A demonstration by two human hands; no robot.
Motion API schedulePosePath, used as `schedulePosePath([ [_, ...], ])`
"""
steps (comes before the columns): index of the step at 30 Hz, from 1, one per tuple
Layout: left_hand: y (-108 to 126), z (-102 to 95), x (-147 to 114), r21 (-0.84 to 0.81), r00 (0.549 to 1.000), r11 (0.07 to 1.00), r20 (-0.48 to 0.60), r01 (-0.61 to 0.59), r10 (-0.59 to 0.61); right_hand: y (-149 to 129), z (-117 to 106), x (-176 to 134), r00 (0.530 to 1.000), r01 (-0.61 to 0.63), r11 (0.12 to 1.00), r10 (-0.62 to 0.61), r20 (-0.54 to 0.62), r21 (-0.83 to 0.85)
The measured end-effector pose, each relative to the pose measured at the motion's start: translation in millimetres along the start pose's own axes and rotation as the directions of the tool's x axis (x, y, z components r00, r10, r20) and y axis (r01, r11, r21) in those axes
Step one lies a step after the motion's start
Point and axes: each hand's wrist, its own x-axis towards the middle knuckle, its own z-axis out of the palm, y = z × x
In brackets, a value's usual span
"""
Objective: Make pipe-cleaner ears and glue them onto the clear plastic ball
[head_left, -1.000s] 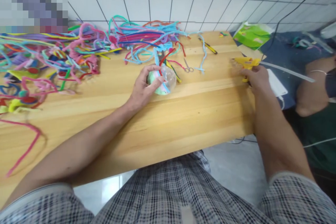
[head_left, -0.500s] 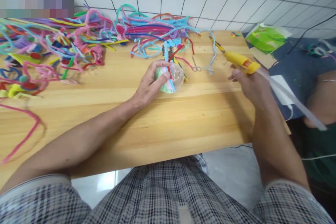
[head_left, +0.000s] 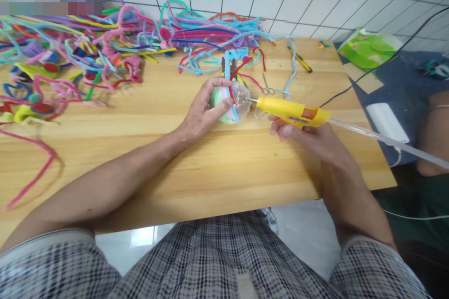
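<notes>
My left hand (head_left: 206, 107) is closed around a clear round ball (head_left: 242, 108) partly wrapped in pastel green, pink and blue pipe cleaners. A red pipe cleaner (head_left: 242, 68) stands up beside my fingers, close to a light blue twisted one (head_left: 228, 65). In my right hand (head_left: 305, 136) is a yellow hot glue gun (head_left: 284, 107), gripped by its handle. Its metal nozzle points left and is at the clear side of the ball; whether it touches, I cannot tell. A long clear glue stick (head_left: 379, 138) sticks out of its back end.
Tangled pipe cleaners (head_left: 210, 32) cover the back and left of the wooden table (head_left: 210, 168). Small scissors (head_left: 268, 88) and a yellow-black utility knife (head_left: 303, 63) lie behind the glue gun. Its black cord (head_left: 345, 89) runs right. Another person's arm (head_left: 433, 135) is at the right edge.
My right hand has brought the glue gun leftward from the table's right side, its nozzle now at the ball. My left hand keeps its hold on the ball. The view has shifted slightly.
</notes>
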Motion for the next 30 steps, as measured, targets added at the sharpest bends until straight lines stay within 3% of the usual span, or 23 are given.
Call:
schedulePosePath([
  [6,-1.5,2.2,-0.7,0.030,1.000,0.999,-0.026,-0.013,0.013,11.4,6.4,11.4,0.996,-0.010,0.999,0.006,0.084,0.050],
  [13,1.6,2.4,-0.2,-0.005,1.000,1.000,-0.015,0.020,-0.020,13.6,10.4,12.9,0.999,0.007,1.000,-0.006,0.052,-0.021],
  [25,4.7,2.9,-0.6,-0.020,1.000,1.000,-0.016,0.024,-0.024,13.3,17.9,12.3,1.000,0.021,1.000,-0.022,-0.019,-0.017],
  [30,4.5,2.3,-0.3,-0.015,1.000,1.000,-0.003,0.014,-0.014,19.3,15.2,11.1,0.999,-0.025,1.000,0.026,-0.025,0.013],
])
